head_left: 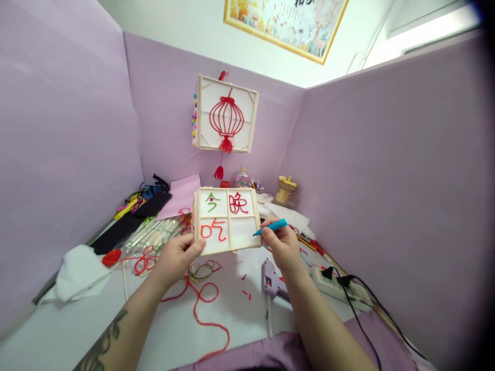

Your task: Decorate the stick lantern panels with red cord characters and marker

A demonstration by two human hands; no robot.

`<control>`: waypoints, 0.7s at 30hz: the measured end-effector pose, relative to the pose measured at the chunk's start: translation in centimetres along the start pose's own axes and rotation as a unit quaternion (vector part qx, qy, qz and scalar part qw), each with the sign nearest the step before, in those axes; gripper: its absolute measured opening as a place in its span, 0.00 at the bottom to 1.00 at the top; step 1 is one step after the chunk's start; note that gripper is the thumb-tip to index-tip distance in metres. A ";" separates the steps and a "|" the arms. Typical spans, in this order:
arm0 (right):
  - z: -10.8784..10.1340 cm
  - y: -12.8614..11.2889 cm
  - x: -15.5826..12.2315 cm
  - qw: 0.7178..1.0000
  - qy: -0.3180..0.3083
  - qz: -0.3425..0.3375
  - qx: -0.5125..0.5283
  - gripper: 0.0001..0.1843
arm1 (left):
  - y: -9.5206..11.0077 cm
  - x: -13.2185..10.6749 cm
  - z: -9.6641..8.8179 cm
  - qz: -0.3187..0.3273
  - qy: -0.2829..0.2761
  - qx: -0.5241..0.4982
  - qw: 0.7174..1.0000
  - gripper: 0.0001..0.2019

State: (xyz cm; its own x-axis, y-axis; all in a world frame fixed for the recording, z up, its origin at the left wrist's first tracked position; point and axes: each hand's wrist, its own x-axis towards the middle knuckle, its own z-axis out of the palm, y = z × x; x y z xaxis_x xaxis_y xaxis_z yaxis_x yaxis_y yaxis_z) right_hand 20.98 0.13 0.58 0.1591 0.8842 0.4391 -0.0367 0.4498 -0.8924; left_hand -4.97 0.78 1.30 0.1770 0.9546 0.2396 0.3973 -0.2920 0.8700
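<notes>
My left hand grips the lower left corner of a wooden-framed box with white panels, thumb on its front. Thin wooden strips divide that face into four panes. Three carry characters in green, dark red and orange-red; the lower right pane is blank white. Between the thumb and fingers of my right hand is a blue marker, its tip pointing left at the blank pane. Whether the tip touches the pane I cannot tell. A purple-and-white glue gun lies below my right hand.
A framed lantern picture hangs above. Red yarn trails across the white table. Bagged wooden sticks lie left, with white cloth. On the right are a power strip with black cables and pencils. Purple panels surround the table.
</notes>
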 end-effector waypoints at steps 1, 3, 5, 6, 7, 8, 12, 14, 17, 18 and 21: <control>0.0 0.1 -0.1 1.000 -0.003 -0.005 -0.011 0.11 | 0.0 0.0 0.0 0.000 -0.004 0.002 1.000 0.19; -0.1 0.3 -0.4 0.999 -0.003 -0.021 -0.034 0.09 | 0.1 0.0 0.0 0.000 -0.009 0.006 1.000 0.19; 0.0 0.4 -0.5 0.998 0.000 -0.039 -0.051 0.08 | 0.1 0.0 0.0 -0.001 -0.010 0.009 1.000 0.19; 0.0 0.5 -0.6 0.997 0.003 -0.048 -0.054 0.08 | 0.1 0.0 0.0 -0.001 -0.009 0.010 1.000 0.19; 0.1 0.5 -0.7 0.997 0.012 -0.056 -0.055 0.07 | 0.0 0.0 0.0 -0.001 -0.009 0.011 1.000 0.19; 0.1 0.5 -0.7 0.996 0.030 -0.067 -0.054 0.07 | 0.0 0.0 0.1 -0.001 -0.007 0.011 1.000 0.19; 0.4 0.2 -1.3 0.974 0.184 -0.114 -0.061 0.07 | -0.2 0.0 0.3 0.003 0.002 -0.003 1.000 0.19; 0.5 0.3 -1.6 0.971 0.214 -0.086 -0.069 0.10 | -0.1 -0.1 0.5 0.004 0.012 -0.012 1.000 0.20; 0.7 0.6 -1.8 0.981 0.166 -0.004 -0.102 0.17 | 0.1 -0.3 0.8 -0.007 0.040 -0.006 0.999 0.21; 0.9 0.8 -1.6 0.982 0.151 0.016 -0.114 0.20 | 0.3 -0.4 1.0 -0.012 0.050 -0.002 0.999 0.21; 1.5 0.7 -0.4 0.981 0.141 0.054 -0.119 0.23 | 0.6 -0.7 1.7 -0.018 0.061 -0.004 0.998 0.22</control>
State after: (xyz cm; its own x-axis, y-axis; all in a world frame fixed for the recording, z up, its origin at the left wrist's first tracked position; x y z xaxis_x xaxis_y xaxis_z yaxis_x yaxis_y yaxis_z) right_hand 19.43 0.22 -0.05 0.4344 0.8403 0.3243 0.1580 0.2834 -0.9459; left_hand -3.36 -0.19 0.96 0.0508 0.9648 0.2582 0.3950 -0.2569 0.8820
